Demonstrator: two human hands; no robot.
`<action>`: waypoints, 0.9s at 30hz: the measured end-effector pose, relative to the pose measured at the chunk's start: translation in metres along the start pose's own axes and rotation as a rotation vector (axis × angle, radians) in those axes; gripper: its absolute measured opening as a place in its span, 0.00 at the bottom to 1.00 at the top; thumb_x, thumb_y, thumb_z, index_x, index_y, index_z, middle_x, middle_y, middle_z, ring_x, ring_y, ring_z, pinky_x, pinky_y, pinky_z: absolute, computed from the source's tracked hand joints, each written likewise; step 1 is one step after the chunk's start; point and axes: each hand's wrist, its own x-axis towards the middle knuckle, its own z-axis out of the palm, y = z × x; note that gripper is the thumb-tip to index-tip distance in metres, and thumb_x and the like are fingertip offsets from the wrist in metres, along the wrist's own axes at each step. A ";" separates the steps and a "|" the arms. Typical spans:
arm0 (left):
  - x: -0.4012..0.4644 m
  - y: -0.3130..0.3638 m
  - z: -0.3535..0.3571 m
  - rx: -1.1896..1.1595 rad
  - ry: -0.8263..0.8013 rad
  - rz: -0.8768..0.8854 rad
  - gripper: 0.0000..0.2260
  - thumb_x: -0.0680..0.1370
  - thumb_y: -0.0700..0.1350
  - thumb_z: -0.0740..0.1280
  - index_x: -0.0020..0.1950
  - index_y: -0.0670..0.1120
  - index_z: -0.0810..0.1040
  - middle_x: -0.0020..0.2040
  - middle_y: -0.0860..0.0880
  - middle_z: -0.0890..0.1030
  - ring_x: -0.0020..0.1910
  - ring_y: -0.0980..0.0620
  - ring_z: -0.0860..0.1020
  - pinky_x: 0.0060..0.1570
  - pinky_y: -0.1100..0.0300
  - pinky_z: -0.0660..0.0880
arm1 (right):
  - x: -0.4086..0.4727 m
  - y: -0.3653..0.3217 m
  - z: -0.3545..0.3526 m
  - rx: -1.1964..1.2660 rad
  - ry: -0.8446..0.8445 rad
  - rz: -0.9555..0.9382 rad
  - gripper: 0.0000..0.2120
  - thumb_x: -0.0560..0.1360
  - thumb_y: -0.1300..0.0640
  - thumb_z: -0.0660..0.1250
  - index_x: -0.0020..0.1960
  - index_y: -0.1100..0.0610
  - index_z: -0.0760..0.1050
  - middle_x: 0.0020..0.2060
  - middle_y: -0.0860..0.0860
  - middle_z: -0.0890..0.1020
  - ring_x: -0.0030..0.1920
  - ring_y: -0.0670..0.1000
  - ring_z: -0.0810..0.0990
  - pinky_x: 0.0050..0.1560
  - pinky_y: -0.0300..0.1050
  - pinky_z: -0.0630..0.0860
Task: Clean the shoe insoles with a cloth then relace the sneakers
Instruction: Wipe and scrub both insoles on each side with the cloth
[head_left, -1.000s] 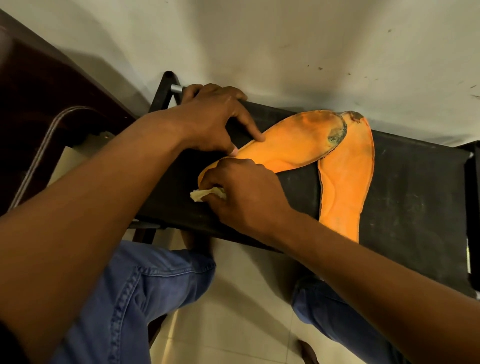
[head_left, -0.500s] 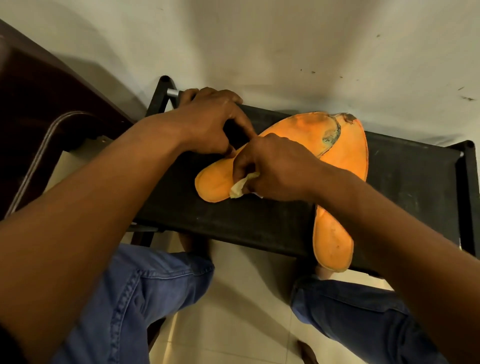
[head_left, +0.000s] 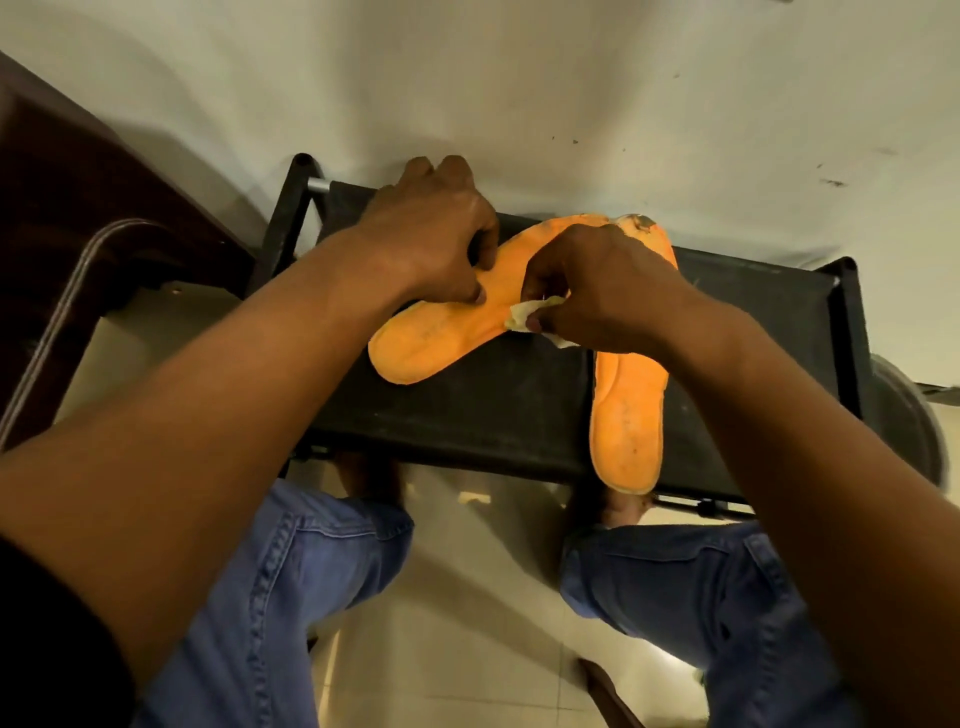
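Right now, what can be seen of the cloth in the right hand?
The cloth is a small, pale, yellowish-white crumpled wad, soft-looking like fabric or tissue. Most of it is hidden inside the right hand, which pinches it with curled fingers; one bunched end sticks out leftward and a scrap shows below. It is pressed on the slanted orange insole near its middle.

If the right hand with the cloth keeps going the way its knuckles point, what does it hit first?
Probably the left hand. The right hand, gripping the cloth, points left along the angled insole, and the left fingers pressing that insole lie close ahead. Depth is unclear.
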 end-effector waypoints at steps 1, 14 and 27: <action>0.000 0.003 0.001 0.009 0.005 -0.008 0.17 0.68 0.55 0.80 0.53 0.53 0.82 0.62 0.46 0.70 0.63 0.41 0.69 0.57 0.43 0.75 | -0.006 0.002 0.001 0.027 0.046 0.044 0.06 0.73 0.49 0.75 0.47 0.46 0.80 0.48 0.47 0.82 0.47 0.49 0.80 0.46 0.53 0.82; 0.001 0.033 0.018 0.090 -0.063 -0.049 0.31 0.61 0.67 0.79 0.52 0.54 0.69 0.59 0.46 0.71 0.55 0.42 0.75 0.49 0.46 0.78 | -0.015 0.029 0.006 0.141 0.347 0.338 0.07 0.70 0.52 0.74 0.47 0.50 0.82 0.46 0.49 0.83 0.44 0.53 0.82 0.41 0.48 0.80; -0.015 0.029 -0.003 -0.165 0.054 0.077 0.10 0.71 0.51 0.73 0.52 0.55 0.84 0.46 0.52 0.84 0.44 0.49 0.81 0.48 0.51 0.80 | -0.004 0.044 -0.024 0.228 0.687 0.345 0.05 0.73 0.51 0.71 0.48 0.48 0.83 0.43 0.48 0.84 0.43 0.51 0.81 0.38 0.41 0.73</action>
